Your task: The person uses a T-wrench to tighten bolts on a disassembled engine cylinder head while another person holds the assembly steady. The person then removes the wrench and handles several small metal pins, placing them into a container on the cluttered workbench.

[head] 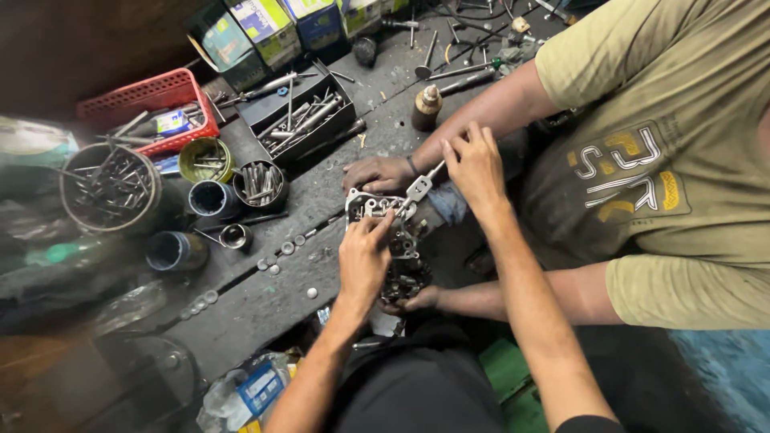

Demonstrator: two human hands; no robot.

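While the left hand [365, 256] pinches the grimy metal engine head [385, 212], the right hand [475, 164] grips a slim steel tool [423, 184] above it.

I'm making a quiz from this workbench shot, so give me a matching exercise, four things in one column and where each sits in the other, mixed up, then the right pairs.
Things:
1. red basket
2. brown bottle
3. black tray of metal tools
4. metal engine part

Places:
A. under the wearer's left hand, with the right hand just above on a tool
B. far left of the bench, beside a round tin of rods
C. near the co-worker's forearm, standing upright
D. bench middle, below the row of boxes

Pairs: 1-B, 2-C, 3-D, 4-A
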